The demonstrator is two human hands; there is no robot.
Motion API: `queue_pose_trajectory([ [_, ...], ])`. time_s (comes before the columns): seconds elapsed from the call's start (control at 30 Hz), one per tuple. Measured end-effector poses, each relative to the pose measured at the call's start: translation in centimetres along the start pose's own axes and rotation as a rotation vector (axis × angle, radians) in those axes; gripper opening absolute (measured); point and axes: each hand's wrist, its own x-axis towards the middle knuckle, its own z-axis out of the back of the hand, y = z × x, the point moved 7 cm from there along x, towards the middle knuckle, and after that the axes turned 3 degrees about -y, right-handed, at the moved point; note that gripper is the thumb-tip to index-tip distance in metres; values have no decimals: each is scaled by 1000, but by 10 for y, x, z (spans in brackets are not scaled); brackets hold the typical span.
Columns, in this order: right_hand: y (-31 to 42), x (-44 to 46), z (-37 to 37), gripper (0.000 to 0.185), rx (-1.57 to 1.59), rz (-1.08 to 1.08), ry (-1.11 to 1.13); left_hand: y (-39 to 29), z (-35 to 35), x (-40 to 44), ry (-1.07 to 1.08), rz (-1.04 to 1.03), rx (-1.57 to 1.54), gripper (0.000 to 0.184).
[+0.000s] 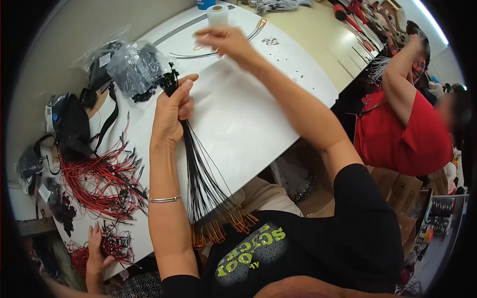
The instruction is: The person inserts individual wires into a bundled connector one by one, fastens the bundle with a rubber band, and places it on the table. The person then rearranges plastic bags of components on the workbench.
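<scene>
A bundle of thin black cables [195, 164] is gripped in my left hand [171, 111], fingers wrapped round it near the top. Small black connectors [169, 80] stick out above the fist, while the cables fan out downward to orange-yellow ends [226, 226] by my shirt. Motion blurs my right hand [226, 43], which is over the far part of the white table, so its finger state is unclear. A thin yellowish loop [198, 48] shows just under its fingertips. Beside that hand lie a few loose black cables [194, 55] with an orange end.
Clear bags of black parts [136, 67] and red-black wires [99, 186] lie at left. A co-worker's hand [94, 251] touches more wires at lower left. A white roll [217, 16] stands at the back of the white table [238, 134]. A person in red [397, 134] is at right.
</scene>
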Motion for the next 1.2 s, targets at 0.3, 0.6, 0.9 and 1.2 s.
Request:
queue_pose_trajectory([
  [0.3, -59, 77, 192, 37, -1093, 128, -90, 2, -5, -3, 29, 78, -84, 25],
  [0.6, -60, 82, 184, 29, -892, -78, 10, 4, -6, -2, 28, 69, -41, 24],
  [0.9, -22, 88, 188, 25, -642, -26, -56, 6, -11, -2, 33, 45, -50, 27],
  [1.2, 127, -85, 44, 15, -549, 370, 92, 4, -23, -9, 135, 98, -18, 30],
])
